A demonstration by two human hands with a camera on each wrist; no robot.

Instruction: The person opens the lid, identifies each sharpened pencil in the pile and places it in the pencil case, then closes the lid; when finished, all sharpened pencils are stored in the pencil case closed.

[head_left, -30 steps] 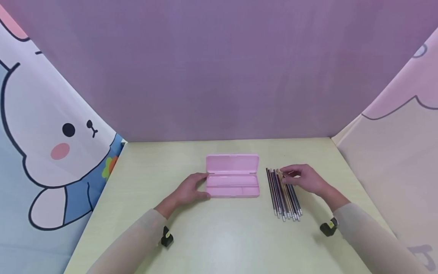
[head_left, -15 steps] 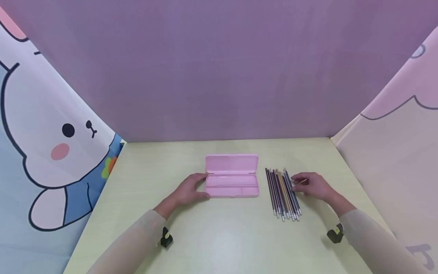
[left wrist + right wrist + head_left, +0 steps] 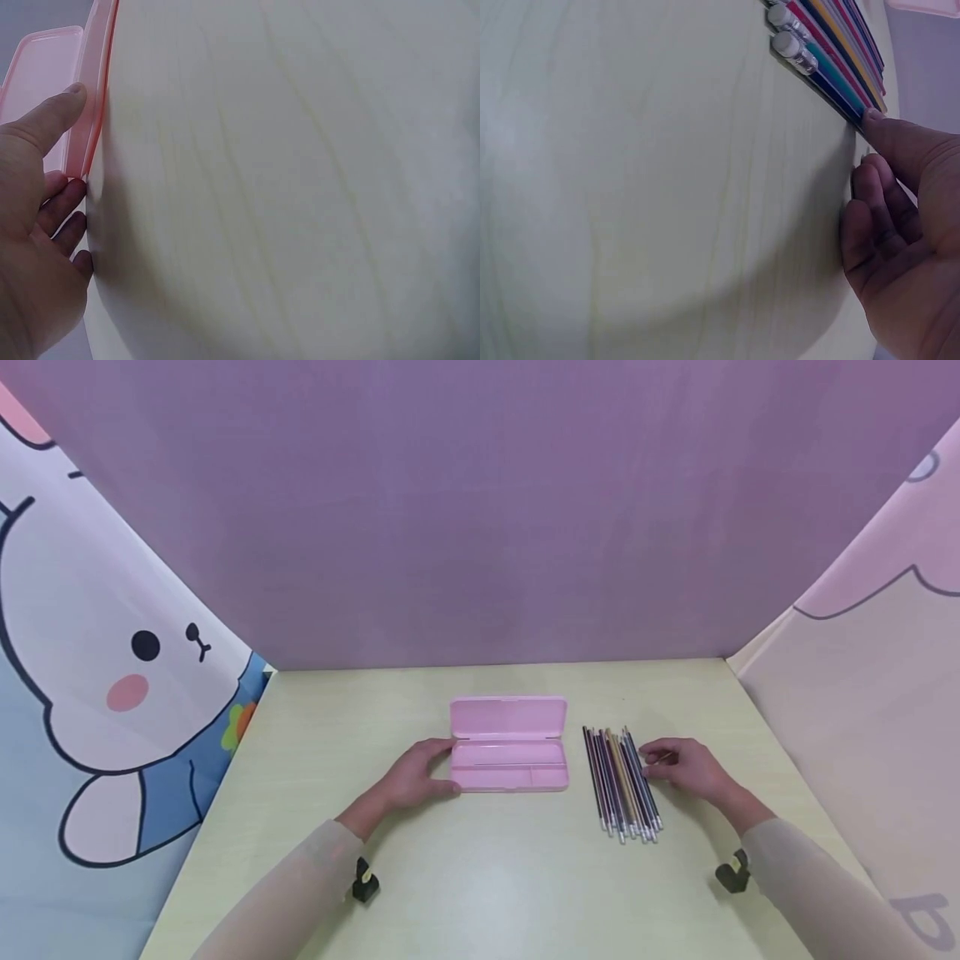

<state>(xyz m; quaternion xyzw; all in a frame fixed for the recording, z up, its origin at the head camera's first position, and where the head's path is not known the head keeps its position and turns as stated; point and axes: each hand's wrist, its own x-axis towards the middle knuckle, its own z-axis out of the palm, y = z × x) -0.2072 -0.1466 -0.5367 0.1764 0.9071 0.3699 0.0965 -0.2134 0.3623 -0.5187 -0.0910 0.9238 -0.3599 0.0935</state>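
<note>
From here it looks like a small screened-off tabletop booth; whether it stands in a home or an office I can't tell. A pale, wood-grained table (image 3: 487, 893) runs up to a plain purple backing (image 3: 480, 510). A left-hand panel (image 3: 82, 602) bears a cartoon animal, while pink and cream cover a right-hand panel (image 3: 870, 685), giving a child's-room look.
</note>
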